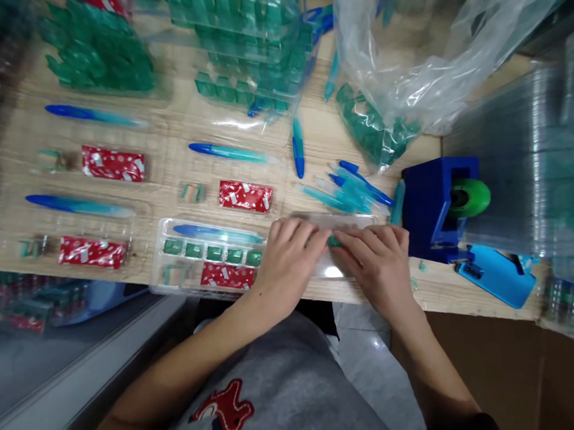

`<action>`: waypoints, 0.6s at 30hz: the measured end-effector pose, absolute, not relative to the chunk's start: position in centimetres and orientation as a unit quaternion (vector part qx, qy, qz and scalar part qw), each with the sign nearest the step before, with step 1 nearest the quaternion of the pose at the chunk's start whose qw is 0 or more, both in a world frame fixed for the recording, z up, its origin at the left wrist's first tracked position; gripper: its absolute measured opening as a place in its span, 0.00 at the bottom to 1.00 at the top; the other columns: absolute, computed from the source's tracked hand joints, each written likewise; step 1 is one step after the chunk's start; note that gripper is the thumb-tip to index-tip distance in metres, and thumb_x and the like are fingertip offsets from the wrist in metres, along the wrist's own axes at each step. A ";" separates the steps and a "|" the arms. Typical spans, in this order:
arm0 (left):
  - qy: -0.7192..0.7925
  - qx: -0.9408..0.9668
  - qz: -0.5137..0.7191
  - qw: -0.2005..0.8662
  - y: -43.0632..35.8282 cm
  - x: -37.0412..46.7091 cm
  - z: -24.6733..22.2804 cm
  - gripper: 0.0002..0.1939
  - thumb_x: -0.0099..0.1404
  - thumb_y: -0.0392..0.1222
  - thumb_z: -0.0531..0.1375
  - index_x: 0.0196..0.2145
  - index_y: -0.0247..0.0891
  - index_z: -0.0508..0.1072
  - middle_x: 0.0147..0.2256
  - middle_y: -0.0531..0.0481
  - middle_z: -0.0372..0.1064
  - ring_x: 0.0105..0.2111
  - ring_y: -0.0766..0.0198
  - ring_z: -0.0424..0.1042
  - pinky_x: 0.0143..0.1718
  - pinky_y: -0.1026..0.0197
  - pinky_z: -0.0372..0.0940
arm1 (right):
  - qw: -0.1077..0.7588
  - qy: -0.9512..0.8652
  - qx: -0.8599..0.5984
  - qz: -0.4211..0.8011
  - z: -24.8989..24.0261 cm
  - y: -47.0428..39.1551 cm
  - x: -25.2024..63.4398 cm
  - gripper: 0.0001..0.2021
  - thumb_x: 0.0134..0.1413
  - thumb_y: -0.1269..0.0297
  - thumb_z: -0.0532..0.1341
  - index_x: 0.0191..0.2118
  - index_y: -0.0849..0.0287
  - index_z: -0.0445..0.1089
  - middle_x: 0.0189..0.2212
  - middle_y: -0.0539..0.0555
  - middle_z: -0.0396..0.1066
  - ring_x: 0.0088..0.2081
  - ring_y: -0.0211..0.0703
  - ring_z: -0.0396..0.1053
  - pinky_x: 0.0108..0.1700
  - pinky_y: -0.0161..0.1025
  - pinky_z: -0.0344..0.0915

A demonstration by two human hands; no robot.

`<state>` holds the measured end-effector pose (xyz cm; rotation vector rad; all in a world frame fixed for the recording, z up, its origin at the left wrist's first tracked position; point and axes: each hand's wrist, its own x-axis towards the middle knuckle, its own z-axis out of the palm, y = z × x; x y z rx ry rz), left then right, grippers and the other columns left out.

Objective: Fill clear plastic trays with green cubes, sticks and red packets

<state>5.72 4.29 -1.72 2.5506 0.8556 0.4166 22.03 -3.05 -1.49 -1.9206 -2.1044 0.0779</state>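
My left hand (290, 257) and my right hand (379, 261) meet fingertip to fingertip over the clear plastic lid (361, 219). Both pinch a small green piece (334, 240), mostly covered by the fingers, so its kind is unclear. The open clear case (157, 266) lies beside my left hand, which covers its right end. In it rest a blue-to-turquoise pen (214, 233), a row of several green square pieces (214, 253), a red patterned packet (227, 275) and a small striped block (174, 274).
A blue tape dispenser (424, 212) with a green roll (470, 197) stands right of my hands, near a blue phone (498, 275). Loose pens (354, 189) lie ahead. Further off are green pieces (103, 54), a plastic bag (436, 93) and stacked clear cases (513, 153).
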 end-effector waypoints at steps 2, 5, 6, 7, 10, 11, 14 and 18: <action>0.294 0.928 0.119 0.196 4.5 6.4 -1.9 0.07 0.66 0.34 0.55 0.40 0.32 0.72 0.36 0.41 0.70 0.37 0.53 0.65 0.39 0.53 0.61 | 0.154 -0.723 -0.673 0.024 -1.8 -2.9 21.9 0.07 0.61 0.65 0.60 0.44 0.55 0.71 0.37 0.50 0.77 0.38 0.45 0.66 0.48 0.46 0.55; 0.283 0.941 0.076 0.171 4.5 7.0 -2.0 0.06 0.66 0.31 0.54 0.34 0.33 0.72 0.33 0.41 0.68 0.35 0.52 0.64 0.38 0.52 0.62 | 0.143 -0.729 -0.669 0.024 -2.2 -2.8 21.5 0.07 0.59 0.68 0.61 0.43 0.57 0.72 0.36 0.51 0.77 0.38 0.46 0.66 0.51 0.48 0.54; 0.282 0.943 0.064 0.163 4.5 7.2 -2.0 0.07 0.66 0.31 0.54 0.33 0.33 0.71 0.33 0.42 0.68 0.35 0.52 0.64 0.38 0.52 0.62 | 0.131 -0.734 -0.666 0.026 -2.3 -2.8 21.5 0.07 0.59 0.69 0.61 0.42 0.58 0.72 0.35 0.52 0.77 0.38 0.47 0.66 0.51 0.50 0.55; 0.282 0.945 0.057 0.157 4.4 7.3 -2.1 0.07 0.66 0.30 0.53 0.33 0.33 0.71 0.33 0.42 0.68 0.35 0.52 0.64 0.38 0.51 0.62 | 0.117 -0.739 -0.663 0.033 -2.1 -2.8 21.6 0.07 0.58 0.70 0.62 0.42 0.59 0.73 0.35 0.53 0.77 0.37 0.48 0.67 0.50 0.51 0.56; 0.276 0.948 0.054 0.147 4.4 7.4 -2.3 0.07 0.65 0.29 0.53 0.35 0.33 0.71 0.33 0.42 0.68 0.35 0.52 0.65 0.40 0.50 0.62 | 0.134 -0.746 -0.648 0.076 -0.3 -2.0 22.5 0.12 0.57 0.67 0.62 0.47 0.61 0.72 0.37 0.58 0.76 0.38 0.49 0.69 0.44 0.49 0.65; 0.274 0.949 0.060 0.147 4.3 7.3 -2.4 0.06 0.65 0.29 0.54 0.36 0.32 0.71 0.34 0.41 0.68 0.36 0.52 0.66 0.41 0.50 0.63 | 0.159 -0.739 -0.650 0.077 1.0 -1.3 23.1 0.14 0.57 0.65 0.62 0.49 0.62 0.71 0.39 0.59 0.75 0.39 0.49 0.70 0.42 0.48 0.67; 0.264 0.945 0.111 0.161 3.8 6.7 -2.1 0.12 0.65 0.33 0.57 0.47 0.33 0.69 0.41 0.39 0.68 0.41 0.51 0.66 0.43 0.49 0.63 | 0.219 -0.679 -0.701 0.001 6.1 3.0 25.0 0.13 0.60 0.65 0.59 0.49 0.63 0.73 0.41 0.62 0.75 0.43 0.48 0.72 0.42 0.45 0.68; 0.246 0.917 0.213 0.231 2.9 4.9 -0.3 0.12 0.67 0.35 0.56 0.48 0.34 0.66 0.44 0.40 0.68 0.44 0.53 0.66 0.49 0.48 0.62 | 0.263 -0.546 -0.773 0.188 9.5 13.1 27.6 0.25 0.49 0.55 0.51 0.29 0.78 0.74 0.41 0.57 0.74 0.62 0.63 0.48 0.26 0.31 0.52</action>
